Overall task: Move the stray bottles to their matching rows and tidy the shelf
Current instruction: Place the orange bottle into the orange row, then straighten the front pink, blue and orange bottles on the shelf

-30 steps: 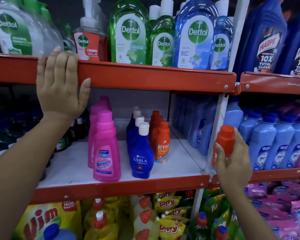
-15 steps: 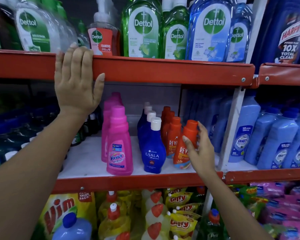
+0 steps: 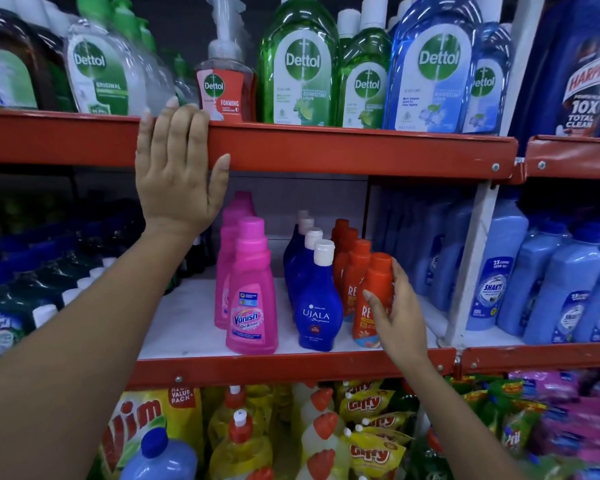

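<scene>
Right hand (image 3: 397, 315): fingers loosely curled on front orange bottle (image 3: 374, 289), right of blue bottle (image 3: 317, 306).
Left hand (image 3: 177, 174): flat, open, against shelf edge (image 3: 343, 150).

Upright orange Revive bottle (image 3: 374, 299) fronting its orange row.

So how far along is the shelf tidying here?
Done, by the look of it: the orange Revive bottle stands at the front of the orange row, beside the dark blue Ujala bottles and the pink Vanish bottles, each in its own line. In hand: the right hand touches that orange bottle, while the left hand rests on the red shelf rail. Left: letting go; other strays cannot be ruled out.
</scene>
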`<state>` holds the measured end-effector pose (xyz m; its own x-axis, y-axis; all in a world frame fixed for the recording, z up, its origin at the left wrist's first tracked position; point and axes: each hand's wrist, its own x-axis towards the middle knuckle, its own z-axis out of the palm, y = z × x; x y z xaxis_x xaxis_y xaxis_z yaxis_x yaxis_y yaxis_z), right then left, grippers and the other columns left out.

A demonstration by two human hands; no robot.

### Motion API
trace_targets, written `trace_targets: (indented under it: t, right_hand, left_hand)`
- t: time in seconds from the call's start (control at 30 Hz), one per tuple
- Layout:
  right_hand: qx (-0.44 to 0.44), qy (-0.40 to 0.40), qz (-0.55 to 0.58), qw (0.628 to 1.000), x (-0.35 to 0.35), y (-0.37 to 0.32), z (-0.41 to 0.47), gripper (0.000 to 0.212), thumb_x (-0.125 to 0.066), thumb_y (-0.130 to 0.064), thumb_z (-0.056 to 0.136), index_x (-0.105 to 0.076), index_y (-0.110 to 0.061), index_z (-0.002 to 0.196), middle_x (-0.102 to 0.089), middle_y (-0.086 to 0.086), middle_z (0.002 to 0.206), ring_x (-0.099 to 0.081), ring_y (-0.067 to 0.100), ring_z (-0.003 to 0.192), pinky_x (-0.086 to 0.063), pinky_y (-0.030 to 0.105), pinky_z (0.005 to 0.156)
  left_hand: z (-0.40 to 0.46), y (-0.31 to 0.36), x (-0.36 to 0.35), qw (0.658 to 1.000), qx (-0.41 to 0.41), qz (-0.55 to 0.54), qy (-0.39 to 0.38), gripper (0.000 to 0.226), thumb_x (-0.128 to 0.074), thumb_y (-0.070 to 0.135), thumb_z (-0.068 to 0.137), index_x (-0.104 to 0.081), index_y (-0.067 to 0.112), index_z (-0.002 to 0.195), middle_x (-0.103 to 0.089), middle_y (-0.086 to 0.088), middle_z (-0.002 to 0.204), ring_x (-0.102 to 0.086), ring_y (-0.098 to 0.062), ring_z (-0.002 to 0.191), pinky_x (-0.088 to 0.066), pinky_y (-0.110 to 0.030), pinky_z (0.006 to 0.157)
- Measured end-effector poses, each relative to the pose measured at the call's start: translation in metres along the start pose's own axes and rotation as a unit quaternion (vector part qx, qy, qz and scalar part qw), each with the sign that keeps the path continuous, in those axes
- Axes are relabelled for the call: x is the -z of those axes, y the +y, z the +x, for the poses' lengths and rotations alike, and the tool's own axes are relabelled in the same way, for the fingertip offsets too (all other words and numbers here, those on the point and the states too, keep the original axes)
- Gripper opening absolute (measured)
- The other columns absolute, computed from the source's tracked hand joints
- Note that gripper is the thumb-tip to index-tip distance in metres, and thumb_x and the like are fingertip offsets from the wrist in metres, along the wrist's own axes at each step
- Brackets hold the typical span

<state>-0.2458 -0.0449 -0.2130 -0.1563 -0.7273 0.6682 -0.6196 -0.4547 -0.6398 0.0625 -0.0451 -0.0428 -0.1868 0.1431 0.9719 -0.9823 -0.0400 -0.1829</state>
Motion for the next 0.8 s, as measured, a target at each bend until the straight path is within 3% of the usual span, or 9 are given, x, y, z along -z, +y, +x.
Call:
trace_targets:
  t: [0.13, 0.23, 0.33, 0.43, 0.53, 0.63, 0.7, 0.8]
  right_hand:
    - [0.009, 0.028, -0.055, 0.998, -0.007, -0.015, -0.016, 0.072, -0.051, -0.045, 0.094, -0.014, -0.024, 0.152, -0.032, 0.009, 0.156, -0.031, 0.025, 0.143, -0.035, 0.047, 0.112]
    - [0.061, 0.087, -0.104, 0.989, -0.020, -0.039, -0.039, 0.067, -0.048, -0.041, 0.095, -0.019, -0.018, 0.151, -0.026, 0.009, 0.159, -0.019, 0.025, 0.147, -0.024, 0.042, 0.115]
    - [0.121, 0.085, -0.091, 0.985, -0.041, -0.059, -0.065, 0.060, -0.050, -0.034, 0.095, -0.027, -0.017, 0.148, -0.033, 0.009, 0.155, -0.023, 0.020, 0.145, -0.025, 0.035, 0.115]
    - [0.145, 0.053, -0.044, 0.987, -0.064, -0.073, -0.080, 0.053, -0.050, -0.032, 0.095, -0.035, -0.017, 0.144, -0.043, 0.007, 0.147, -0.037, 0.017, 0.138, -0.033, 0.028, 0.112]
    - [0.121, 0.016, 0.015, 0.992, -0.083, -0.087, -0.083, 0.050, -0.050, -0.033, 0.097, -0.036, -0.020, 0.144, -0.045, 0.001, 0.144, -0.038, 0.011, 0.135, -0.028, 0.014, 0.110]
    - [0.075, -0.029, 0.083, 0.993, -0.098, -0.098, -0.075, 0.052, -0.054, -0.036, 0.096, -0.036, -0.023, 0.144, -0.044, -0.010, 0.137, -0.040, -0.001, 0.128, -0.028, 0.000, 0.100]
    - [0.047, -0.060, 0.105, 0.992, -0.108, -0.098, -0.070, 0.054, -0.055, -0.041, 0.094, -0.037, -0.023, 0.142, -0.046, -0.011, 0.133, -0.044, -0.002, 0.122, -0.034, 0.003, 0.096]
    - [0.004, -0.078, 0.121, 0.990, -0.119, -0.093, -0.066, 0.055, -0.057, -0.048, 0.089, -0.042, -0.022, 0.136, -0.058, -0.006, 0.127, -0.056, 0.005, 0.114, -0.049, 0.022, 0.094]
  left_hand:
    - [0.001, 0.001, 0.008, 0.999, 0.008, -0.030, -0.042, 0.051, -0.030, 0.037, 0.104, -0.038, 0.003, 0.141, -0.042, -0.018, 0.146, -0.027, -0.030, 0.140, -0.008, -0.043, 0.119]
    - [-0.010, 0.010, 0.019, 0.996, 0.032, -0.038, -0.073, 0.055, -0.029, 0.038, 0.105, -0.027, 0.005, 0.148, -0.028, -0.016, 0.154, -0.015, -0.029, 0.144, 0.002, -0.045, 0.118]
    - [-0.046, 0.022, 0.032, 0.992, 0.035, -0.071, -0.097, 0.057, -0.029, 0.039, 0.104, -0.027, 0.003, 0.148, -0.026, -0.018, 0.154, -0.010, -0.026, 0.145, 0.001, -0.047, 0.118]
    - [-0.097, 0.037, 0.045, 0.979, 0.045, -0.131, -0.147, 0.058, -0.034, 0.038, 0.101, -0.034, 0.001, 0.145, -0.030, -0.019, 0.152, -0.018, -0.029, 0.144, -0.012, -0.048, 0.119]
    - [-0.146, 0.050, 0.059, 0.947, 0.083, -0.200, -0.237, 0.056, -0.035, 0.038, 0.100, -0.036, 0.003, 0.143, -0.036, -0.016, 0.149, -0.030, -0.028, 0.140, -0.027, -0.045, 0.114]
    - [-0.175, 0.056, 0.070, 0.885, 0.191, -0.282, -0.317, 0.057, -0.028, 0.049, 0.100, -0.038, 0.010, 0.141, -0.047, -0.009, 0.141, -0.041, -0.019, 0.130, -0.043, -0.036, 0.102]
    - [-0.183, 0.057, 0.074, 0.847, 0.251, -0.317, -0.345, 0.054, -0.030, 0.053, 0.100, -0.038, 0.016, 0.139, -0.052, -0.003, 0.133, -0.049, -0.011, 0.117, -0.051, -0.030, 0.086]
    - [-0.187, 0.054, 0.071, 0.822, 0.274, -0.325, -0.378, 0.053, -0.030, 0.060, 0.096, -0.037, 0.024, 0.133, -0.058, 0.003, 0.123, -0.059, -0.011, 0.101, -0.056, -0.038, 0.075]
